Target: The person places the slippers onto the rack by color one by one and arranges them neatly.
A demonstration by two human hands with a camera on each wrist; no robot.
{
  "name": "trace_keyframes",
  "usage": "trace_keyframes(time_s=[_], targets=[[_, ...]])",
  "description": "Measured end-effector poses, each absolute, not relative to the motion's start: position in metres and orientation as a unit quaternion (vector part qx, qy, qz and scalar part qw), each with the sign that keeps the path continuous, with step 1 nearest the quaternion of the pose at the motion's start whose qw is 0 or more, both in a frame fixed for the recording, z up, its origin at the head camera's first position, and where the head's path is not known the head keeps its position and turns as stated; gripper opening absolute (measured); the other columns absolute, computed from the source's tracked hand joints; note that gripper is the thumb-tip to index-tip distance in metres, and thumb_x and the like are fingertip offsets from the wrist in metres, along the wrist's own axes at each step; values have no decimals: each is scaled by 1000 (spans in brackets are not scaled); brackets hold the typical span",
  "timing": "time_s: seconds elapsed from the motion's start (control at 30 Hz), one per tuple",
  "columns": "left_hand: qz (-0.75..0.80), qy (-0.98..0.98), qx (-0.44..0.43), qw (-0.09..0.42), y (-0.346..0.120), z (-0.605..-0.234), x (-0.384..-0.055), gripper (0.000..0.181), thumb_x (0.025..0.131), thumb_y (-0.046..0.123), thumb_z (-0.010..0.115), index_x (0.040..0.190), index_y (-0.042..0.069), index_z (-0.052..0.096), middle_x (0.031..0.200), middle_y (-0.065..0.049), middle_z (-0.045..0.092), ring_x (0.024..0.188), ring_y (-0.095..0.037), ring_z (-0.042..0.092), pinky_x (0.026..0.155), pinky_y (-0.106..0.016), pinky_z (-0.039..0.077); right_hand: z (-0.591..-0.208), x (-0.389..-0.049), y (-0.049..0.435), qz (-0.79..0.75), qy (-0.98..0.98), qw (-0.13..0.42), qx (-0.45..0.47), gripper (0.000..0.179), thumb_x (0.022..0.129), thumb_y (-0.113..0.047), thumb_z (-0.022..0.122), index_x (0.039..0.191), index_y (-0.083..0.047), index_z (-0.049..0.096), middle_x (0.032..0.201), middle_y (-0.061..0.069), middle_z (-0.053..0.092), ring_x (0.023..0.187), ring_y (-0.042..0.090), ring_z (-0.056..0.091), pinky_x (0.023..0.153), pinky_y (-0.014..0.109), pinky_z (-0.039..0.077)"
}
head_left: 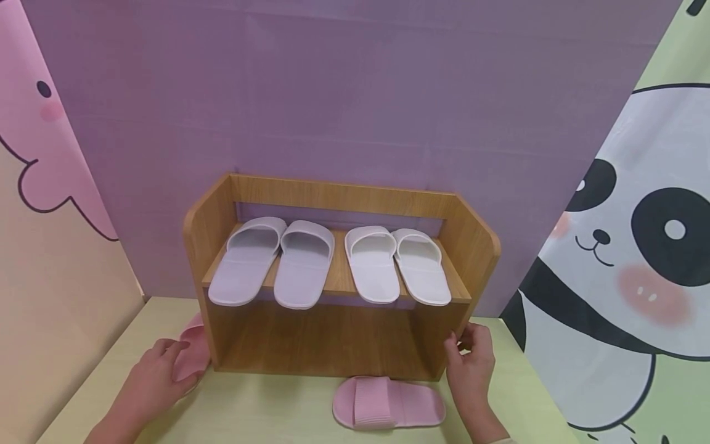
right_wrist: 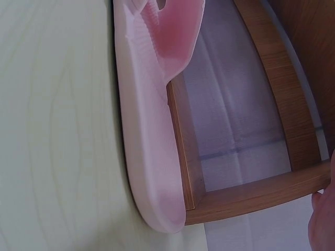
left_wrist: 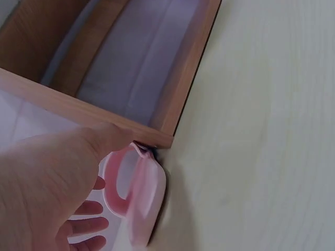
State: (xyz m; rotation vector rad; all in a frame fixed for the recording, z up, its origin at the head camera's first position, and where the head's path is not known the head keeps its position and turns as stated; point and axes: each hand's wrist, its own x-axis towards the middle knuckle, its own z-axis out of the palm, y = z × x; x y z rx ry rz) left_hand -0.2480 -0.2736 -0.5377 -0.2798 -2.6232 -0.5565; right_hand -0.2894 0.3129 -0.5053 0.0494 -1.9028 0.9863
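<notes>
A small wooden shoe rack [head_left: 333, 191] stands between my hands, with a lilac pair of slippers [head_left: 304, 271] and a white pair of slippers [head_left: 373, 271] on its upper shelf. My left hand [head_left: 152, 376] is at the rack's left side; in the left wrist view its thumb rests on the panel's front edge, other fingers loosely extended outside. Under that hand, a pink slipper [left_wrist: 149, 198] leans beside the rack, partly hidden. My right hand [head_left: 471, 364] pinches the right panel's front edge, thumb in front, fingers outside. Another pink slipper [head_left: 410, 404] lies sideways before the rack.
The rack and the loose pink slippers stand on a pale wood-grain tabletop [head_left: 266, 413]. Behind it hangs a purple backdrop [head_left: 355, 92]. A panda-print panel [head_left: 604, 296] borders the right, and a pink cartoon-print wall [head_left: 50, 179] borders the left.
</notes>
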Motion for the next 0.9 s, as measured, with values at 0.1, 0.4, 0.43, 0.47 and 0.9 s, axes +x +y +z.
trace_keyframes(time_s=[0.1, 0.4, 0.43, 0.47, 0.9], targets=[[-198, -954, -98, 202, -276, -543, -253, 69, 85, 34, 94, 131, -11, 68, 125, -32, 66, 106, -54, 68, 87, -71, 59, -505, -290, 313, 404, -778, 481, 23, 22, 93, 13, 69, 113, 5, 64, 98, 10, 66, 81, 7, 59, 70, 16, 48], [-188, -968, -71, 154, -280, -554, -259, 92, 91, 54, 86, 149, -11, 57, 140, -50, 54, 122, -70, 58, 88, -80, 55, -505, -290, 313, 403, -778, 481, 24, 23, 93, 14, 70, 112, 5, 63, 98, 11, 65, 81, 9, 59, 70, 17, 49], [-188, -968, -67, 150, -280, -556, -258, 92, 92, 56, 85, 149, -10, 56, 141, -50, 53, 123, -70, 57, 89, -81, 54, -505, -290, 314, 402, -779, 481, 24, 22, 93, 14, 70, 112, 5, 63, 98, 11, 65, 81, 8, 59, 70, 16, 49], [-188, -969, -63, 148, -279, -557, -258, 92, 92, 56, 85, 150, -10, 56, 141, -50, 53, 123, -69, 57, 90, -81, 54, -505, -290, 314, 401, -780, 480, 23, 22, 93, 13, 70, 113, 5, 63, 98, 11, 65, 82, 8, 59, 70, 16, 49], [-192, -965, -59, 168, -276, -563, -260, 87, 90, 51, 88, 139, -14, 62, 128, -34, 64, 113, -54, 58, 93, -70, 53, -506, -291, 314, 395, -787, 474, 15, 21, 95, 10, 69, 113, 3, 63, 101, 10, 65, 84, 3, 59, 70, 18, 51]])
